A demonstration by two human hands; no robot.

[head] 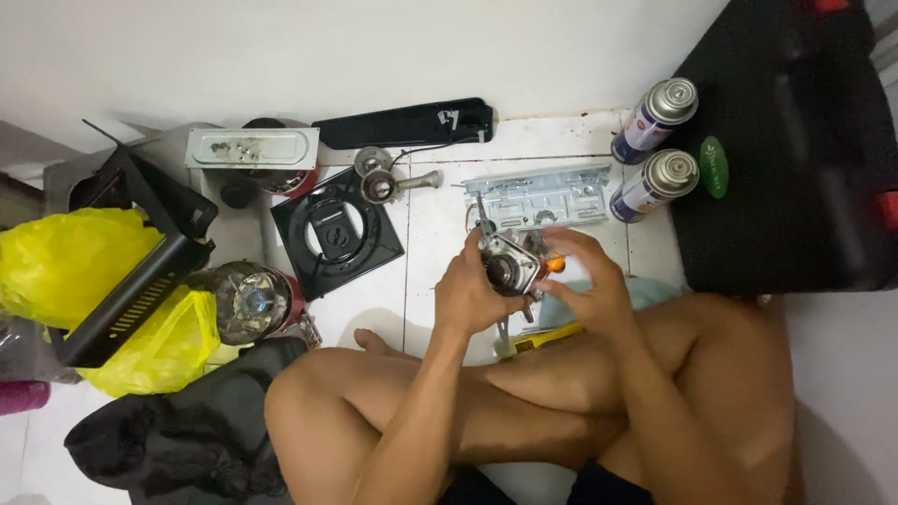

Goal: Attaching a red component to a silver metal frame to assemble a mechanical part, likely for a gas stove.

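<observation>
— What's in the hands, from the head camera?

— At frame centre, the left hand [468,295] is clamped round a small metal valve assembly [510,266]. The right hand [589,285] pinches its orange-tipped side, fingers closed on it.

— Around them?

— A grey metal plate [543,198] just above, two gas canisters [655,150] upper right, a black square burner plate [337,234] left of centre.
</observation>
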